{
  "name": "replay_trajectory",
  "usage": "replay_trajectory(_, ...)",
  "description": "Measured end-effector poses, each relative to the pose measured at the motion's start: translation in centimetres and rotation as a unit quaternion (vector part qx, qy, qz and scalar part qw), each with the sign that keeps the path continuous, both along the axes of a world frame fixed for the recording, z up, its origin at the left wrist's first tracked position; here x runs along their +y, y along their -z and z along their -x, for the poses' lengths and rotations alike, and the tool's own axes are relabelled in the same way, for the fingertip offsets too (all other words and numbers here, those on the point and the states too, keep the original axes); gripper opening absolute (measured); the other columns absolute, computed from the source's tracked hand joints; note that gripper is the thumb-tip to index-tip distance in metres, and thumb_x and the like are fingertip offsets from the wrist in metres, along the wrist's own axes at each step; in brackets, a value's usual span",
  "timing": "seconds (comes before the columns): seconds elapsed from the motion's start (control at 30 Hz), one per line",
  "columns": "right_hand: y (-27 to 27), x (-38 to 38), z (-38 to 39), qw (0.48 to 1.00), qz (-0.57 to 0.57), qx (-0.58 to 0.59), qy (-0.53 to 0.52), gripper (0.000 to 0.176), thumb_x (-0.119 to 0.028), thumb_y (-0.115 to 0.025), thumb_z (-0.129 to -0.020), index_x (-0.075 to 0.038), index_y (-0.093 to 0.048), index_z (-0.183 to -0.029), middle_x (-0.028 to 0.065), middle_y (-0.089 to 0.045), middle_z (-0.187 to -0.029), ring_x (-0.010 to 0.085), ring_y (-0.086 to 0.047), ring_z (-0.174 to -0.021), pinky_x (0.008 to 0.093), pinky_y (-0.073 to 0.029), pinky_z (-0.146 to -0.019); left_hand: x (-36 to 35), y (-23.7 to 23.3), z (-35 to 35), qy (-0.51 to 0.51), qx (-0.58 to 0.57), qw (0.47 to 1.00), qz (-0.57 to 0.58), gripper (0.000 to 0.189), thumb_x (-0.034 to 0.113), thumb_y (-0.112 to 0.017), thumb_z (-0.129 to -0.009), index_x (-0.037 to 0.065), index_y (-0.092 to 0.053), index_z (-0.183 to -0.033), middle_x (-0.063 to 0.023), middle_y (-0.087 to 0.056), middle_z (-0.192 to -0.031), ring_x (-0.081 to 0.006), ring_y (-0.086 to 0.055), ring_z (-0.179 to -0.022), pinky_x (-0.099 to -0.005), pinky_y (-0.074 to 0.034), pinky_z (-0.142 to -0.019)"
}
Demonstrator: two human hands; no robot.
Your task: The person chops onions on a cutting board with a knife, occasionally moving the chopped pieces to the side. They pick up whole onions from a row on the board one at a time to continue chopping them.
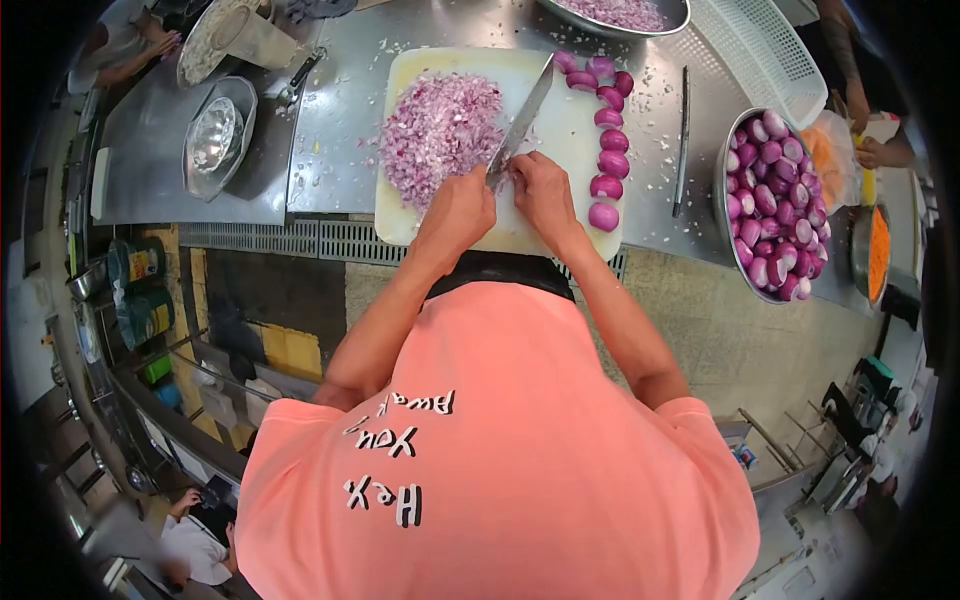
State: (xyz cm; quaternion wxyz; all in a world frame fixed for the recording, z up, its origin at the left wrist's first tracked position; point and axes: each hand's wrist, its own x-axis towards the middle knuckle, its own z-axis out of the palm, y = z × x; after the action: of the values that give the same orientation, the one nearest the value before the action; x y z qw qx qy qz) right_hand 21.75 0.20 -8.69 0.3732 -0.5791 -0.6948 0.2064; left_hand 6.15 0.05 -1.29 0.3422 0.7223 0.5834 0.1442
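Observation:
My left hand [461, 208] grips a knife [527, 112], its long blade slanting up and right over the white cutting board [572, 130]. Right beside the blade, my right hand [545, 192] has its fingers curled down on a piece of onion, mostly hidden under them; pale purple bits show at the fingertips. A heap of chopped red onion [440, 135] covers the board's left part. Along the right edge runs a curved row of peeled red onion halves [613, 163].
A bowl of whole peeled onions [722, 190] stands at right, near a bowl of orange shreds [879, 255]. A steel rod [683, 140] lies between board and bowl. Behind are a bowl of chopped onion [615, 33] and a white basket [765, 60]. Co-workers' hands [872, 150] show at right.

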Motion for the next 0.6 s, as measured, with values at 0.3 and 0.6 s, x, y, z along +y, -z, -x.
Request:
replay_trajectory(0.3,-0.3,0.2,-0.4,1.0,-0.005,-0.011,0.007,0.007,0.004,-0.059,-0.077,0.002,-0.063,-0.082,0.0202,-0.059,-0.077,0.0402,-0.06,-0.077,0.0477,-0.049,-0.07,-0.6,0.1,-0.1,0.016,0.014,0.998,-0.053,0.013,0.007,-0.05,-0.09,-0.006,-0.053,-0.091,-0.0321,-0.059,-0.073,-0.0504,-0.06,-0.074,-0.0551,-0.046,-0.067)
replay_trajectory(0.6,-1.0,0.8,-5.6,0.997,-0.026,0.041,0.065,0.008,0.003,-0.062,-0.077,0.0,-0.065,-0.084,0.0184,-0.063,-0.081,0.0367,-0.063,-0.073,0.0419,-0.05,-0.068,-1.2,-0.2,0.3,0.043,0.01,0.999,-0.02,0.015,0.009,-0.053,-0.089,-0.005,-0.053,-0.094,-0.0306,-0.058,-0.069,-0.0497,-0.06,-0.071,-0.0541,-0.045,-0.065)
